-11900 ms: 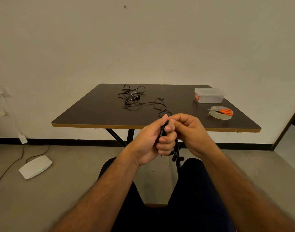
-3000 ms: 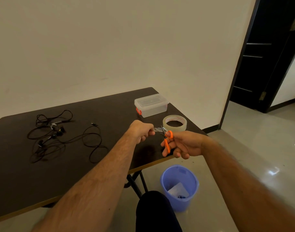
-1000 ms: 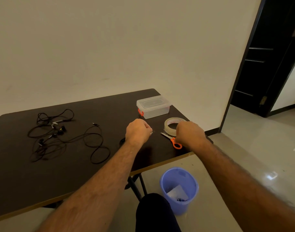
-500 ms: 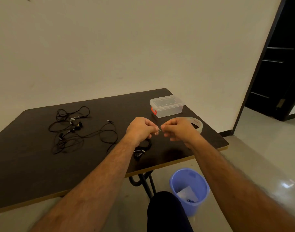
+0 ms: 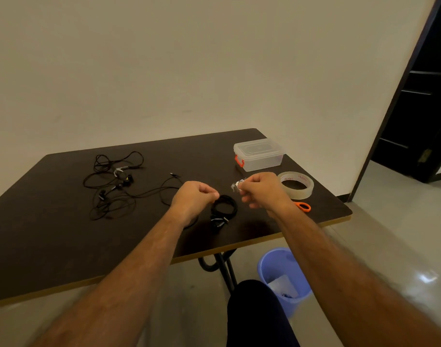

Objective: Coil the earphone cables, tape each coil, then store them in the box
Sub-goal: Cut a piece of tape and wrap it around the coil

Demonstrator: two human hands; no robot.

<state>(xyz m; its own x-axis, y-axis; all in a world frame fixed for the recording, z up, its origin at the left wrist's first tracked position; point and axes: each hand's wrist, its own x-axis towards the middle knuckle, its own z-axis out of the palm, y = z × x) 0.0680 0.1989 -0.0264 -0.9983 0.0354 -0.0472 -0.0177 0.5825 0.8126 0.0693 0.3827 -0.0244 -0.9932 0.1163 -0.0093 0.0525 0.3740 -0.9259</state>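
Black coiled earphone cable flat on dark worktop, between and just below both hands. Right hand curled, pinching small clear tape strip at fingertips. Left hand fisted just left of coil, grip contents unclear. Tangled loose earphones far left. Clear box lidded, far right; tape roll and orange scissors near right edge
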